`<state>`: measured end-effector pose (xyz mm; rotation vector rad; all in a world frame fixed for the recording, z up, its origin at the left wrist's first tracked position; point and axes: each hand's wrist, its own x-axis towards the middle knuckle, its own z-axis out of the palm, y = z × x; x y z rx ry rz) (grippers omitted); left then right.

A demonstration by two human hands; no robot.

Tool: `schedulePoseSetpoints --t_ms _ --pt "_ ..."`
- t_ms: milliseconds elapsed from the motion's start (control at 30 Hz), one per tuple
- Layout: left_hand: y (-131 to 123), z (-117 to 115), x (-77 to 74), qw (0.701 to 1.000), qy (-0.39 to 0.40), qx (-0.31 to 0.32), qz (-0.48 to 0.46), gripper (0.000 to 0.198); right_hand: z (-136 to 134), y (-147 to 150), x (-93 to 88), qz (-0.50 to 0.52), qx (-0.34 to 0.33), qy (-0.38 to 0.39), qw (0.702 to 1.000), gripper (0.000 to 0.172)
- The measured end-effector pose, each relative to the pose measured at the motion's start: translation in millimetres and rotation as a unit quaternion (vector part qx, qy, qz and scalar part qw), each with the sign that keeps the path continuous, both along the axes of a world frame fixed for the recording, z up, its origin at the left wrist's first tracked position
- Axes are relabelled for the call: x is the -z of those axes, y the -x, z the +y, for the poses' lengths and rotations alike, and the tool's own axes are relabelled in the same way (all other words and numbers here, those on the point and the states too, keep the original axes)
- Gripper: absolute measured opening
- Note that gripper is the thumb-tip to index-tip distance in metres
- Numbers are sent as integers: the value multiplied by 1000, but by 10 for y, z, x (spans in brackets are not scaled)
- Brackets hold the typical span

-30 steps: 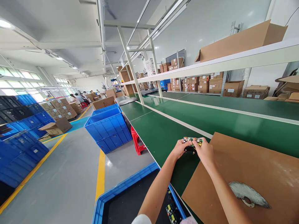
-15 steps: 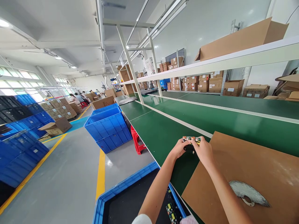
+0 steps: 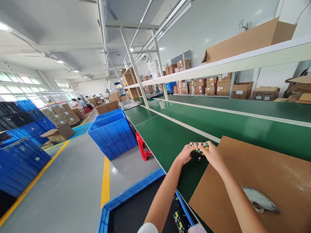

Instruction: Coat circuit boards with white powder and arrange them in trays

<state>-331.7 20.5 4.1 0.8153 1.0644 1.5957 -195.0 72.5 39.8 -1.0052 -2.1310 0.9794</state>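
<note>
A circuit board point(image 3: 199, 146) is being clasped at both ends by the left hand point(image 3: 186, 155) and right hand point(image 3: 213, 155), just above the green bench point(image 3: 167, 139) beside a cardboard sheet point(image 3: 257, 171). It is apparently being flexed; even two-handed pressure is being called for.

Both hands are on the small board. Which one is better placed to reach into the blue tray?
Left, probably. The left hand shares the small board with the right hand, but its forearm crosses above the blue tray; the right arm lies over the cardboard sheet.
</note>
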Motion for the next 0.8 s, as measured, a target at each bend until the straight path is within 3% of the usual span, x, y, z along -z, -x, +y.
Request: schedulePoseSetpoints --t_ms 200,467,800 --pt "-21 8 -3 1000 -13 1 1 56 9 3 5 -48 56 -53 996 29" --pt "-32 15 -7 1000 -12 0 5 54 15 5 -2 -64 72 -78 992 28" --pt "-35 9 -18 1000 -9 -9 7 49 47 6 30 -26 59 -32 997 22"
